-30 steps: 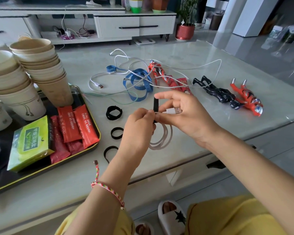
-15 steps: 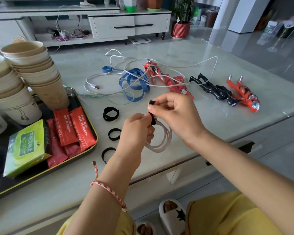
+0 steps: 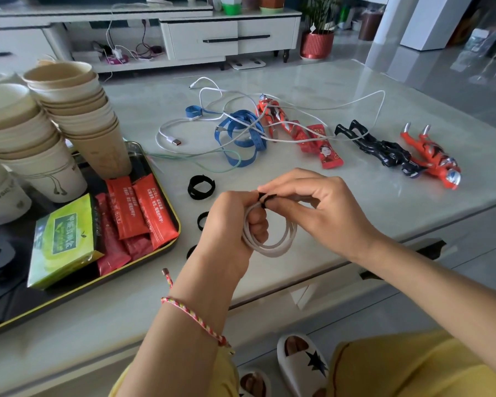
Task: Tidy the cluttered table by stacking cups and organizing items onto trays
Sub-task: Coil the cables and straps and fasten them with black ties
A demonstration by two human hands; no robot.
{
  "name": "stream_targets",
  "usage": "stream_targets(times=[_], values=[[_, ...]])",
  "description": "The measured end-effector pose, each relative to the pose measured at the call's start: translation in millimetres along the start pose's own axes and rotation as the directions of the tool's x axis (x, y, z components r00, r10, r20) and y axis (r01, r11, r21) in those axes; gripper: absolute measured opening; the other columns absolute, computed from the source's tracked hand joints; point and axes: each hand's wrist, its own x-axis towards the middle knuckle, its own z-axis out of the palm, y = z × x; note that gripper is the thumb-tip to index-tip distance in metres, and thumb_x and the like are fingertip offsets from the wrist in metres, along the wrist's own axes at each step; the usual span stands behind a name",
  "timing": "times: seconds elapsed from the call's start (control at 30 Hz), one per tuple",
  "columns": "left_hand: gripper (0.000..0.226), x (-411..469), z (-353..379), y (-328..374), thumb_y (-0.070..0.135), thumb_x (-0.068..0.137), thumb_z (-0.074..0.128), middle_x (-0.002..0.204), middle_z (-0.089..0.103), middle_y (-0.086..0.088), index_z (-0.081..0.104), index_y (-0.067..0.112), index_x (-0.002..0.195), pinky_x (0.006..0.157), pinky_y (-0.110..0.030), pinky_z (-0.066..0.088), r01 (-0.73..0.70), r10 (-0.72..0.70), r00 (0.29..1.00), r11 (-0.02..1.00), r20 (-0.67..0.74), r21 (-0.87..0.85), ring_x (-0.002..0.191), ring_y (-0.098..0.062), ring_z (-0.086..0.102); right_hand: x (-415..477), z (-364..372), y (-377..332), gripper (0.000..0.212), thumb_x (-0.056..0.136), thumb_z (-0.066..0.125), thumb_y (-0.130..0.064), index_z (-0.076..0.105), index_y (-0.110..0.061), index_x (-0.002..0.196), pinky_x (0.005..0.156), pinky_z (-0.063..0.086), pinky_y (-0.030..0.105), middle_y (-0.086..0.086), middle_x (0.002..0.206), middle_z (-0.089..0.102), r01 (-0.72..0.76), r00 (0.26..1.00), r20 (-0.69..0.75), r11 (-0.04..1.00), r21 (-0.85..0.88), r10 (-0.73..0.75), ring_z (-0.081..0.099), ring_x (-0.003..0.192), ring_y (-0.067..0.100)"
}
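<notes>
Pale stone counter [image 3: 355, 81] stretches toward a white TV cabinet [image 3: 229, 38]. Above its near edge, the left hand [image 3: 229, 230] has its fingers [image 3: 258, 227] curled through a coiled white cable [image 3: 272, 247]. The right hand [image 3: 321, 207] pinches a black strap [image 3: 267, 197] at the coil's top. Just left of the fingers lie black strap loops [image 3: 201, 187]. Farther left, a tray [image 3: 181, 224] holds red sachets [image 3: 138, 210], a green box [image 3: 63, 236] and stacked paper cups [image 3: 80, 110]. Beyond the fingers lie tangled cables [image 3: 235, 133], and off right, toy figures [image 3: 384, 150].
</notes>
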Motion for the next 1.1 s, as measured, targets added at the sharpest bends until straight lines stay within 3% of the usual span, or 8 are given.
stream_targets(times=[0.2, 0.33, 0.47, 0.6, 0.7, 0.83, 0.97, 1.1], values=[[0.034, -2.3, 6.0, 1.1, 0.019, 0.095, 0.045, 0.037, 0.027, 0.007, 0.046, 0.015, 0.061, 0.041, -0.018, 0.021, -0.045, 0.044, 0.999, 0.995, 0.007, 0.088, 0.033, -0.007, 0.023, -1.0, -12.8, -2.3, 0.018, 0.088, 0.052, -0.008, 0.069, -0.008, 0.095, 0.087, 0.05, 0.025, 0.006, 0.099, 0.066, -0.101, 0.991, 0.1, 0.988, 0.119, 0.09, 0.062, 0.096, 0.012], [0.035, -3.1, 10.3, -2.6, 0.016, 0.096, 0.043, 0.035, 0.031, 0.009, 0.044, 0.014, 0.062, 0.043, -0.02, 0.024, -0.148, 0.153, 0.988, 0.963, -0.006, 0.227, 0.032, -0.006, 0.026, 1.8, -18.0, -3.3, 0.015, 0.081, 0.065, 0.003, 0.069, -0.008, 0.09, 0.082, 0.05, 0.02, 0.009, 0.094, 0.065, -0.114, 0.989, 0.105, 0.992, 0.059, 0.107, 0.062, 0.089, 0.01], [0.032, -2.1, 10.5, -5.2, 0.018, 0.096, 0.044, 0.035, 0.039, 0.01, 0.049, 0.011, 0.065, 0.046, -0.02, 0.03, -0.252, 0.298, 0.953, 0.867, -0.044, 0.431, 0.034, -0.005, 0.034, 1.8, -19.6, -0.8, 0.015, 0.079, 0.07, -0.004, 0.062, -0.014, 0.086, 0.083, 0.053, 0.04, 0.012, 0.095, 0.065, -0.158, 0.98, 0.116, 0.986, -0.042, 0.162, 0.065, 0.088, 0.027], [0.021, 0.8, 9.4, -8.6, 0.021, 0.095, 0.048, 0.04, 0.044, 0.009, 0.055, 0.009, 0.08, 0.041, -0.013, 0.032, -0.255, 0.329, 0.943, 0.808, -0.048, 0.531, 0.035, -0.003, 0.037, 2.3, -22.3, 1.9, 0.022, 0.081, 0.07, -0.011, 0.055, -0.02, 0.093, 0.065, 0.042, 0.01, 0.0, 0.085, 0.068, -0.216, 0.956, 0.181, 0.971, -0.099, 0.231, 0.063, 0.079, 0.008], [0.014, 0.6, 9.8, -8.2, 0.018, 0.095, 0.049, 0.043, 0.047, 0.007, 0.054, 0.006, 0.09, 0.04, -0.011, 0.033, -0.254, 0.305, 0.952, 0.841, -0.032, 0.478, 0.033, 0.0, 0.039, 1.7, -25.6, 1.1, 0.021, 0.08, 0.07, -0.011, 0.057, -0.017, 0.096, 0.07, 0.049, 0.021, 0.001, 0.08, 0.068, -0.248, 0.947, 0.19, 0.966, -0.078, 0.258, 0.064, 0.077, 0.011], [0.014, 0.7, 9.8, -7.8, 0.018, 0.094, 0.049, 0.035, 0.045, 0.012, 0.054, 0.009, 0.085, 0.039, -0.008, 0.033, -0.272, 0.319, 0.948, 0.817, -0.005, 0.508, 0.033, 0.001, 0.04, 0.6, -27.5, -7.1, 0.022, 0.081, 0.067, -0.009, 0.064, -0.017, 0.101, 0.073, 0.048, 0.032, 0.004, 0.077, 0.065, -0.138, 0.964, 0.189, 0.962, -0.238, 0.185, 0.061, 0.075, 0.019], [0.019, 0.6, 8.6, -9.1, 0.024, 0.094, 0.048, 0.037, 0.05, 0.01, 0.054, 0.013, 0.079, 0.041, -0.01, 0.032, -0.287, 0.364, 0.931, 0.744, -0.006, 0.603, 0.039, -0.002, 0.042, 0.9, -23.0, -11.4, 0.017, 0.084, 0.059, -0.007, 0.065, -0.005, 0.1, 0.071, 0.046, 0.039, 0.008, 0.085, 0.063, 0.076, 0.967, 0.247, 0.859, -0.506, 0.06, 0.057, 0.077, 0.022], [0.017, -0.3, 8.0, -9.0, 0.032, 0.093, 0.05, 0.056, 0.053, 0.009, 0.056, 0.017, 0.085, 0.042, -0.008, 0.032, -0.328, 0.455, 0.89, 0.68, -0.027, 0.656, 0.052, -0.003, 0.045, -0.6, -18.7, -12.9, 0.021, 0.085, 0.063, -0.012, 0.062, -0.001, 0.102, 0.073, 0.046, 0.04, 0.012, 0.093, 0.065, 0.096, 0.984, 0.178, 0.87, -0.483, -0.01, 0.06, 0.084, 0.025]])
